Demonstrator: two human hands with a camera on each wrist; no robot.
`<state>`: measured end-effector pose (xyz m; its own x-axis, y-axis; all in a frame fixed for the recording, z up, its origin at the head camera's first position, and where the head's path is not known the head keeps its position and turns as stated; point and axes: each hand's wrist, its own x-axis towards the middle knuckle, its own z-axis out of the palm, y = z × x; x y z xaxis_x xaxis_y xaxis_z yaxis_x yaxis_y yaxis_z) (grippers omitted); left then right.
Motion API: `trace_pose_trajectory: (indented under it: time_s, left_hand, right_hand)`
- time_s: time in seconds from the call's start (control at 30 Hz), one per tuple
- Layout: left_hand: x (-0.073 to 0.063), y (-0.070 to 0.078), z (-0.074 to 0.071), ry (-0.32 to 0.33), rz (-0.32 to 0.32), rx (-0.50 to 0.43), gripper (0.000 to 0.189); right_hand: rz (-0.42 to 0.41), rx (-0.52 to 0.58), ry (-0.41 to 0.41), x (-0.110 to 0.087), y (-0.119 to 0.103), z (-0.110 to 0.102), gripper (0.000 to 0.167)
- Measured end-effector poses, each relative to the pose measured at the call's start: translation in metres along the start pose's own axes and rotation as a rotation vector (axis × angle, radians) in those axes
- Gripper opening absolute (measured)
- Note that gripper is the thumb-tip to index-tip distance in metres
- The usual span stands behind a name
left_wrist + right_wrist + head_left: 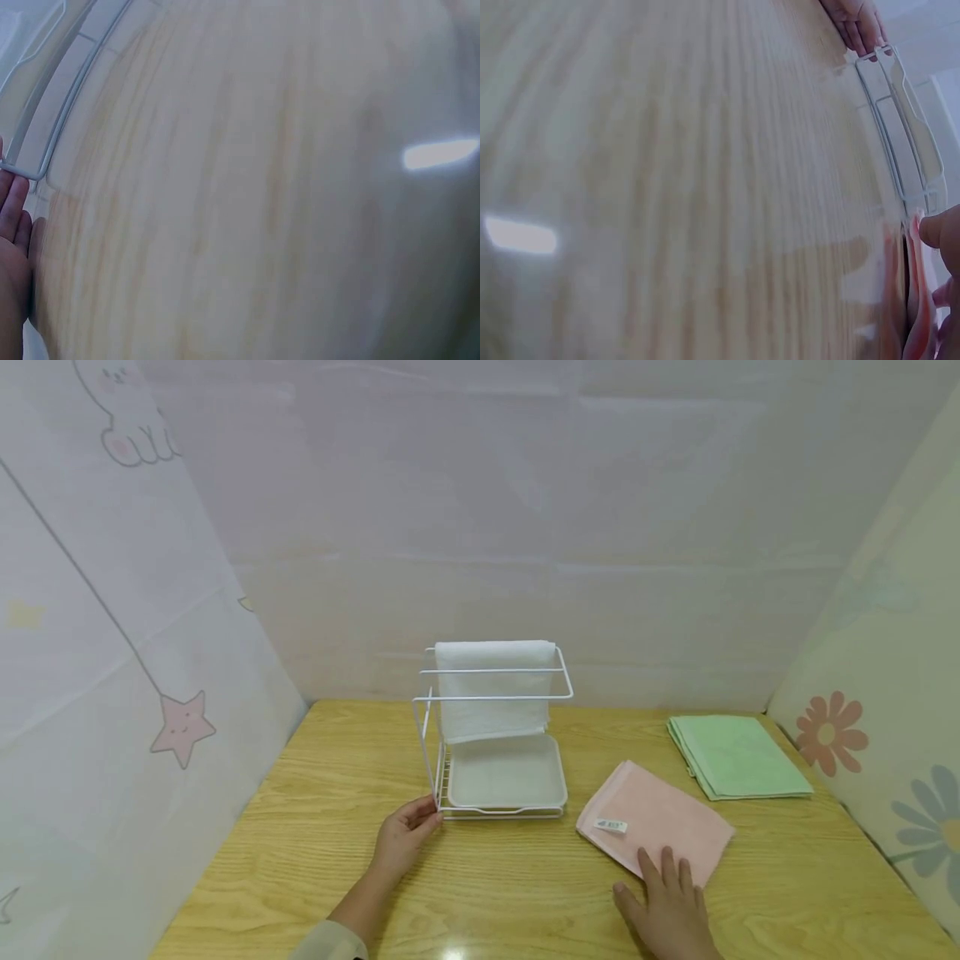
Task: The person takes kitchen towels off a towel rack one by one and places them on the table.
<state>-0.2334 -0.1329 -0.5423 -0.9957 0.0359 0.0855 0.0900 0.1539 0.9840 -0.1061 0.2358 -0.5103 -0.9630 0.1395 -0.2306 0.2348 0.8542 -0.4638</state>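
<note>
A white wire rack stands on the table, with a folded white towel hung over its back bar and a white tray in its base. My left hand holds the front left corner of the rack's base between thumb and fingers; the left wrist view catches those fingers at the wire. In front of me to the right lies a folded pink towel with a small white label. My right hand rests its spread fingertips on the towel's near edge.
A folded light green towel lies at the table's back right. Fabric walls with printed figures enclose the wooden table at the back and on both sides.
</note>
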Motion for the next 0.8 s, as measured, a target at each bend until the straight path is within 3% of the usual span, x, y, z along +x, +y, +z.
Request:
trace_pose_trajectory:
  time_s: [0.4,0.8]
  left_hand:
    - [0.003,-0.001,0.001,0.011,-0.031,-0.022,0.038]
    - [0.001,0.003,0.001,0.003,-0.028,-0.031,0.037]
  right_hand:
    - [-0.129,-0.066,0.046,0.021,0.010,-0.008,0.081]
    - [-0.234,-0.042,0.021,0.051,0.019,-0.029,0.071]
